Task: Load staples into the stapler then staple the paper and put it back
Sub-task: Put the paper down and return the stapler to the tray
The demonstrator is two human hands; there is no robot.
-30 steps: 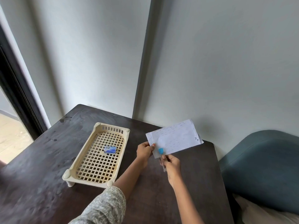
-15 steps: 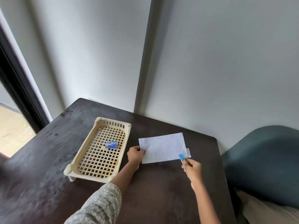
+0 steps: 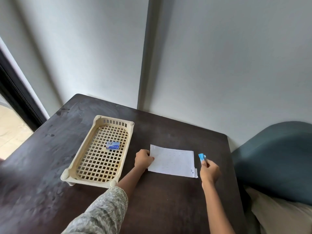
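The white printed paper sheet (image 3: 172,160) lies flat near the right edge of the dark wooden table (image 3: 168,205); the left hand (image 3: 143,159) pinches its left edge, fingers curled; the right hand (image 3: 209,171), just off the sheet's right edge, is closed around the small blue stapler (image 3: 201,157); stapling looks finished, so putting back is in hand; next, carry the stapler to the cream lattice plastic tray (image 3: 81,163) at the table's left, beside the little blue staple box (image 3: 113,145).
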